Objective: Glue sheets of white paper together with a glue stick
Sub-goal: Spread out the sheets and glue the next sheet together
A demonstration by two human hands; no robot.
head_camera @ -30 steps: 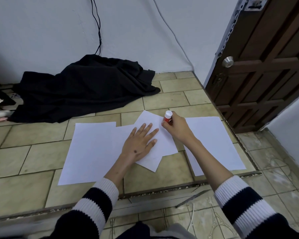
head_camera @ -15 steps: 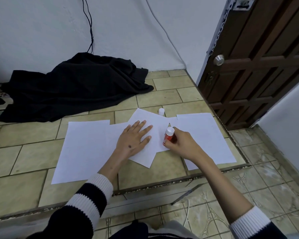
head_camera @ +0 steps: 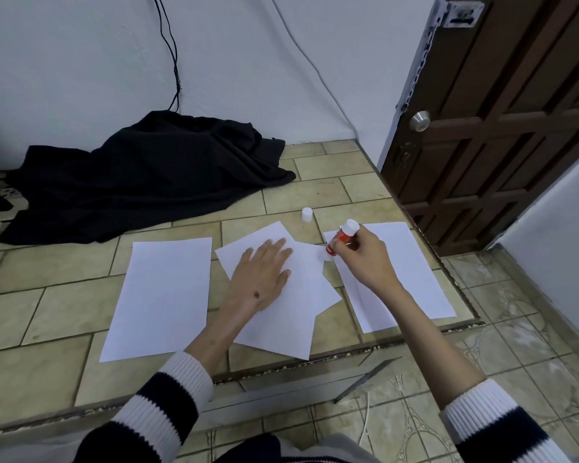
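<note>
The right hand (head_camera: 365, 259) pinches the red glue stick (head_camera: 341, 238), tilted, its lower tip touching the 2 o'clock corner of the skewed middle white paper sheet (head_camera: 301, 289) on the floor. The left hand (head_camera: 264, 279) presses flat there, fingers loosely spread.

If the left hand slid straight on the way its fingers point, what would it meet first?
Most likely the white cap standing on the tiles just past the tilted sheet that the left hand presses flat; depth is hard to judge.
</note>
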